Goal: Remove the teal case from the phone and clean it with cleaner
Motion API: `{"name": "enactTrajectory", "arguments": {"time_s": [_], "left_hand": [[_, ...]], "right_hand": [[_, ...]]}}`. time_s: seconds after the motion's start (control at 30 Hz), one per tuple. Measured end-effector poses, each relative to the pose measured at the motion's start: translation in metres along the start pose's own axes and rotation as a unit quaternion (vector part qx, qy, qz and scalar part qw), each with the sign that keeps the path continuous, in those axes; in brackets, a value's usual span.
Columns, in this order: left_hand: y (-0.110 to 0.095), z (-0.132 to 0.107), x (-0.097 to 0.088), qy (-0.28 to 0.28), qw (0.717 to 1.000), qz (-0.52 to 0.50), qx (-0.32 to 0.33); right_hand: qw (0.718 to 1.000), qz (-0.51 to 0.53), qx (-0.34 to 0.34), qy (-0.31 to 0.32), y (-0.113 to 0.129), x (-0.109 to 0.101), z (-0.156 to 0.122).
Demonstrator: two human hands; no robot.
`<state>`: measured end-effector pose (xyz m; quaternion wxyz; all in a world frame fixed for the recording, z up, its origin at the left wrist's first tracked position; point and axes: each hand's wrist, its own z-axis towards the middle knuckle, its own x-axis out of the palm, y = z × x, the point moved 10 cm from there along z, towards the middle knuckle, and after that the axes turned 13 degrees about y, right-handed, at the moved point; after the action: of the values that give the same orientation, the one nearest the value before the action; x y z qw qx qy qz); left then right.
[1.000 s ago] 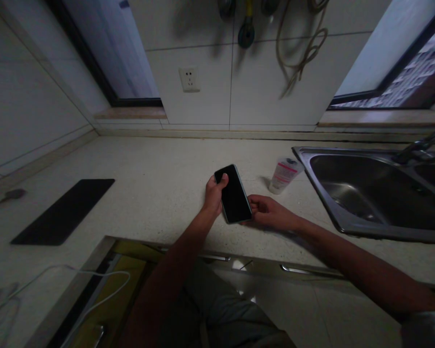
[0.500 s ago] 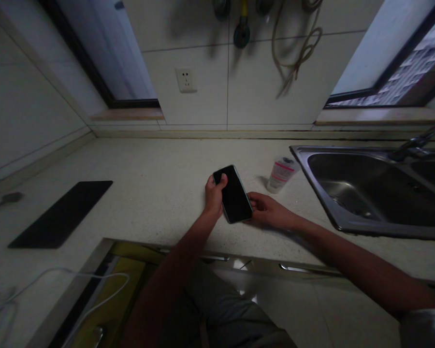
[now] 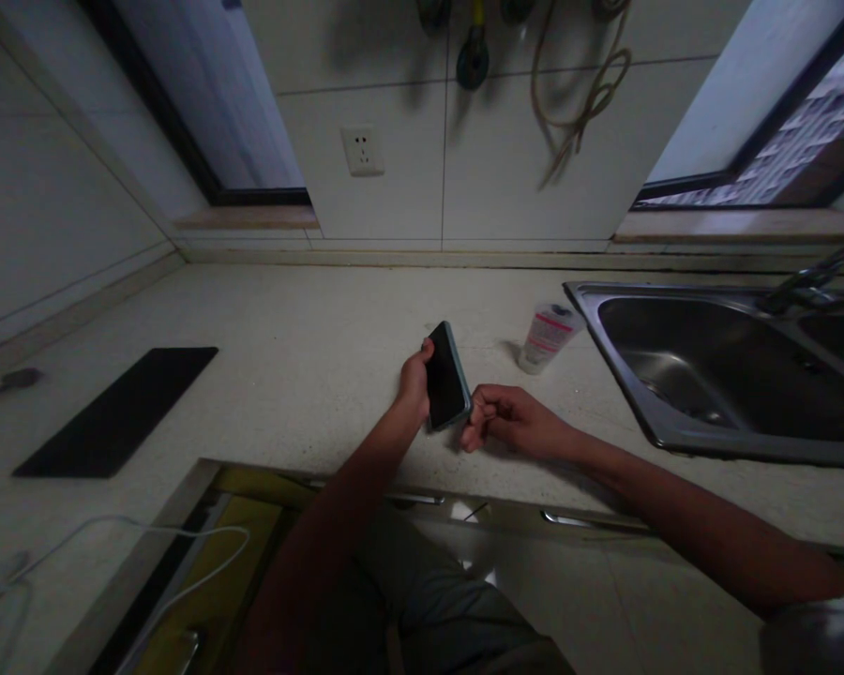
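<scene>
A smartphone [image 3: 446, 380] with a dark screen and a pale edge is tilted on its side above the counter. My left hand [image 3: 414, 386] is closed round its left edge, the thumb at the upper left of the screen. At the phone's lower right corner is my right hand [image 3: 510, 422], its fingers curled and the fingertips pinched together. Whether those fingertips hold anything is too dim to see. Just beyond the right hand a clear plastic cup [image 3: 549, 337] with pink print stands on the counter.
The pale counter [image 3: 324, 356] runs along a tiled wall with a socket [image 3: 362, 151]. At right is a steel sink [image 3: 647, 427] with a tap [image 3: 808, 281]. A black flat mat [image 3: 119, 412] lies at left, near a white cable [image 3: 147, 527]. Below is a yellow drawer [image 3: 232, 534].
The phone has been tilted so its right edge now shows. My right hand has shifted slightly left and down, its fingers drawn together near the phone's corner.
</scene>
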<state>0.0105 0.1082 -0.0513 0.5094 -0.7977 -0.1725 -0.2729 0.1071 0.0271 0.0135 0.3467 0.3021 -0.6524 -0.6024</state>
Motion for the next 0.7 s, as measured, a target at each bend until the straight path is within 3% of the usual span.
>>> {"name": "enactTrajectory", "arguments": {"time_s": [0.17, 0.5, 0.7], "left_hand": [[-0.035, -0.002, -0.009, -0.022, 0.988, 0.033, 0.151], [-0.042, -0.008, 0.003, 0.006, 0.981, 0.036, 0.193], [-0.050, -0.027, 0.017, -0.013, 0.961, 0.135, 0.241]], "right_hand": [[0.997, 0.071, 0.010, -0.027, -0.003, -0.010, -0.003], [0.994, 0.097, 0.014, -0.045, -0.011, -0.013, -0.001], [0.990, -0.003, 0.008, -0.141, -0.006, -0.030, -0.007]]}}
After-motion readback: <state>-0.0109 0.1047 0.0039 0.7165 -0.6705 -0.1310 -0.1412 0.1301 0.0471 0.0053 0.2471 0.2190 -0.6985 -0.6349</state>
